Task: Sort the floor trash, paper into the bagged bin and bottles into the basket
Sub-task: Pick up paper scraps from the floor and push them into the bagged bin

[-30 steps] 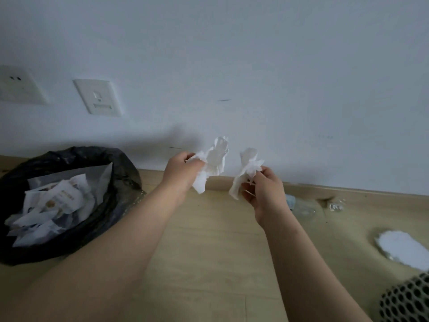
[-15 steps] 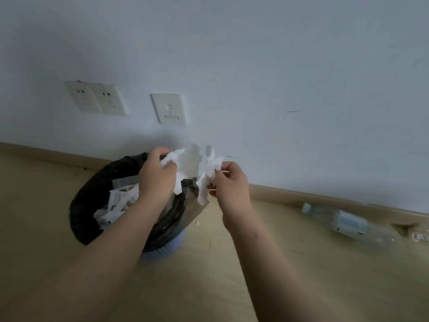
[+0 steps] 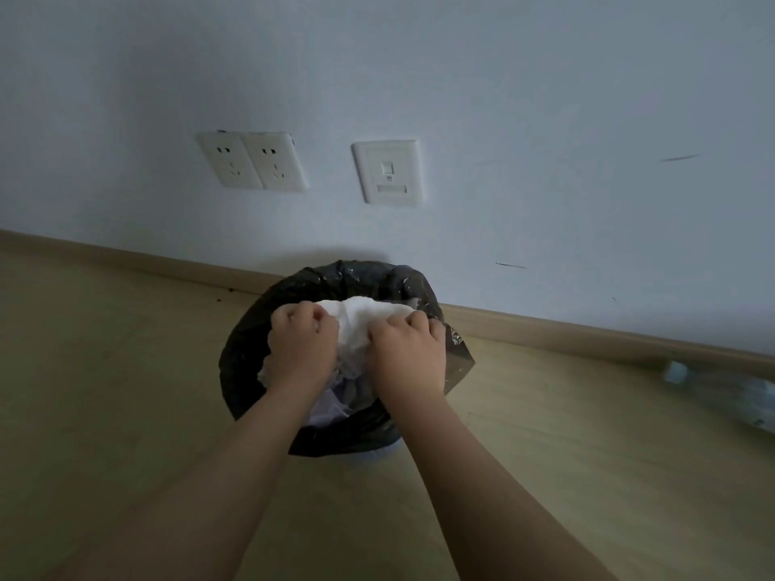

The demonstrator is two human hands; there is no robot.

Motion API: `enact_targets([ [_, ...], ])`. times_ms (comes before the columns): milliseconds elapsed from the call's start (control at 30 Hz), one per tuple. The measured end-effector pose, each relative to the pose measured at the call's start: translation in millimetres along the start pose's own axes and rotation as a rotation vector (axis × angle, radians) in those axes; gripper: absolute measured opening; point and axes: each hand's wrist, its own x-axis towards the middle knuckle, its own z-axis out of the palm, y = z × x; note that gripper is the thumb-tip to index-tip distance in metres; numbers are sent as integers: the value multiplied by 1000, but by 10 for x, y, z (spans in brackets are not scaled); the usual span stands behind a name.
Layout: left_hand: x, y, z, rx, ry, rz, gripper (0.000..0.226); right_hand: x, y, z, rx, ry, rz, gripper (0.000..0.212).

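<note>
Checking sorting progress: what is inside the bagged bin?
White crumpled paper, gripped by the left hand and right hand, over pale scraps. The hands hide the rest.

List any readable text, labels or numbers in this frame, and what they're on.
No legible text anywhere.
Bottle at the right edge: label blurred, unreadable.
Wall plate: small mark at its centre, too small to read.
White paper over the bagged bin: no print visible.

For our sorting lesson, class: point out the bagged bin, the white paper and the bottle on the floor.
bagged bin (image 3: pixel 360 273), head view, far rim of black bag.
white paper (image 3: pixel 365 320), head view, crumpled middle.
bottle (image 3: pixel 725 392), head view, clear body.
</note>
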Motion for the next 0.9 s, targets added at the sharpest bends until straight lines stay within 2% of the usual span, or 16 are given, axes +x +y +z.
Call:
enact_targets([
  [67,69,-21,83,-16,-75,-30,29,10,-4,50,-66,-95,-4,18],
  [133,121,-102,166,64,-185,-41,35,41,12,77,-73,-153,12,18],
  [267,136,-314,380,469,-510,40,48,83,142,54,12,-218,4,22],
  [333,115,-284,471,519,-601,87,49,59,238,7,95,-192,26,26],
  [433,61,-83,593,498,-653,158,49,-24,439,-114,123,-101,68,25],
  [567,-149,302,841,353,-740,192,48,-183,840,-356,58,-9,142,26],
  [767,-680,1002,1194,305,-811,271,51,-538,1557,-774,0,-53,333,28],
  [900,-1145,1476,1364,271,-870,385,55,-901,1998,-1103,-12,-54,434,28],
])
